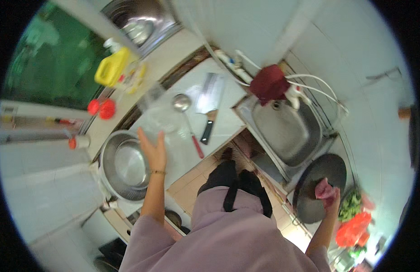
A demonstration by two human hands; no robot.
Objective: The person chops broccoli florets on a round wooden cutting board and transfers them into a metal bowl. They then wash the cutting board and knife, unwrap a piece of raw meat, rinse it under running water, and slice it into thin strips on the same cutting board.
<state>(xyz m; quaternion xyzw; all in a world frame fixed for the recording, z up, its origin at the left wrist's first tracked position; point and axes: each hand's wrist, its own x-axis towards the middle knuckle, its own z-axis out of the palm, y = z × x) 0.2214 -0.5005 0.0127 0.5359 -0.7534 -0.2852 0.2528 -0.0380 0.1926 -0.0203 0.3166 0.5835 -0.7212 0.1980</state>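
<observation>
My left hand (155,151) is raised with its fingers apart and nothing in it, over the counter's edge of a large metal basin (109,146). My right hand (332,200) is closed on a piece of raw meat (324,189), held over a round dark board or pan lid (308,204); whether the meat touches it I cannot tell. Between the hands, on the pale counter (177,153), lie a metal ladle with a red handle (181,102) and a cleaver with a black handle (210,93), side by side.
A steel sink (281,132) is set right of the counter, with a dark red cloth (269,84) at its tap. Yellow bottles (113,69) and red round objects (107,109) stand on the window ledge. Leafy greens (351,205) and a red plastic bag (353,229) lie at the far right.
</observation>
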